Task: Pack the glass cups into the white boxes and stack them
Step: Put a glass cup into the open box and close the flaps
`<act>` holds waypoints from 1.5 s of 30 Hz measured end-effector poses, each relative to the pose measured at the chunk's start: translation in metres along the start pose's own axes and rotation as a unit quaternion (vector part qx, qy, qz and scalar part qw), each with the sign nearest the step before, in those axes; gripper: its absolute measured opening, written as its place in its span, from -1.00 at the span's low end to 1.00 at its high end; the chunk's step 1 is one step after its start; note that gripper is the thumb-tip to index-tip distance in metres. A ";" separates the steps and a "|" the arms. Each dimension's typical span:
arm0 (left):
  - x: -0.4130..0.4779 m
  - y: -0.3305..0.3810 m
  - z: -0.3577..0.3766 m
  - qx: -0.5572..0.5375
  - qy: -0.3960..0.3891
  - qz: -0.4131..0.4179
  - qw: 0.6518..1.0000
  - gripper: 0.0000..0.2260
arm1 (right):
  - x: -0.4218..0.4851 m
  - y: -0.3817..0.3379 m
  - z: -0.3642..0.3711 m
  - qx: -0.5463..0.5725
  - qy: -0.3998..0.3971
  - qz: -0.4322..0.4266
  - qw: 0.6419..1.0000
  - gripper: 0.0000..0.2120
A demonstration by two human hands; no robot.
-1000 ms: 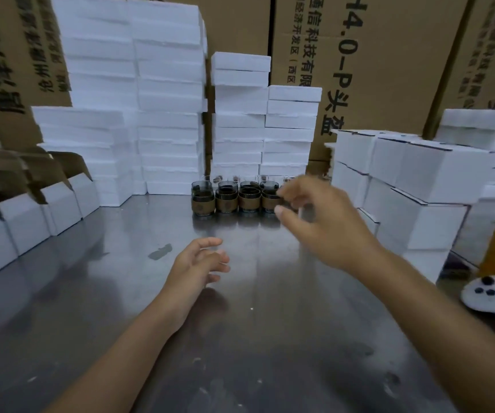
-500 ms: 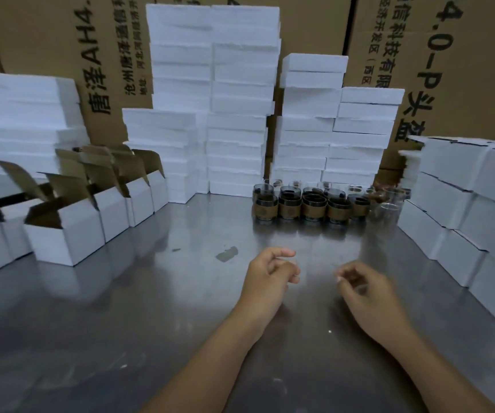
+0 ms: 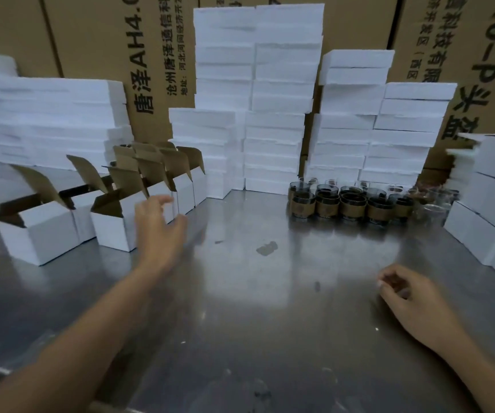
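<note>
Steel desk [image 3: 270, 308]. The left hand [image 3: 159, 231], grip open and fingers spread, hovers before six open white boxes [image 3: 112, 231] at left. The right hand [image 3: 413, 302], grip loosely curled and empty, is at right. Glass cups [image 3: 352, 204] stand rear right: five sleeved in front, back row blurred.

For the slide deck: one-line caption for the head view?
Left hand reaches toward the open white boxes; right hand loosely curled over the steel table; glass cups wait before stacked white boxes.
</note>
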State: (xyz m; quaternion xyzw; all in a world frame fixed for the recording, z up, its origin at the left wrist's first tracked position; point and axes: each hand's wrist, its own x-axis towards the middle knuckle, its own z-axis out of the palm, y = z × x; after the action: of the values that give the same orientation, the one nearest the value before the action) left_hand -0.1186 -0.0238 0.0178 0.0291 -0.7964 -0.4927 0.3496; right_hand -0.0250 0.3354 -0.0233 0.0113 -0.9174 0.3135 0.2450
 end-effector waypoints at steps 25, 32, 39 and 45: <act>0.030 -0.042 -0.052 0.175 -0.011 0.002 0.984 -0.79 | 0.005 0.006 0.005 0.010 0.024 0.012 1.000 -0.74; 0.006 0.032 -0.004 0.038 -0.044 0.138 0.989 -0.88 | 0.004 0.003 0.004 0.024 0.021 0.010 0.999 -0.76; -0.066 0.081 0.080 -0.061 -0.130 0.160 0.977 -0.86 | 0.001 -0.006 0.001 0.026 0.021 0.000 0.999 -0.75; -0.104 0.083 0.126 -0.014 -0.152 0.152 0.976 -0.86 | 0.001 -0.006 0.000 0.031 0.010 -0.001 0.999 -0.80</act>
State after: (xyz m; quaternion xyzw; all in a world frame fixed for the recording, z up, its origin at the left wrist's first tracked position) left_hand -0.0894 0.1561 -0.0043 -0.1728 -0.8281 -0.4435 0.2960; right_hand -0.0248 0.3305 -0.0192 0.0162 -0.9048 0.3414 0.2541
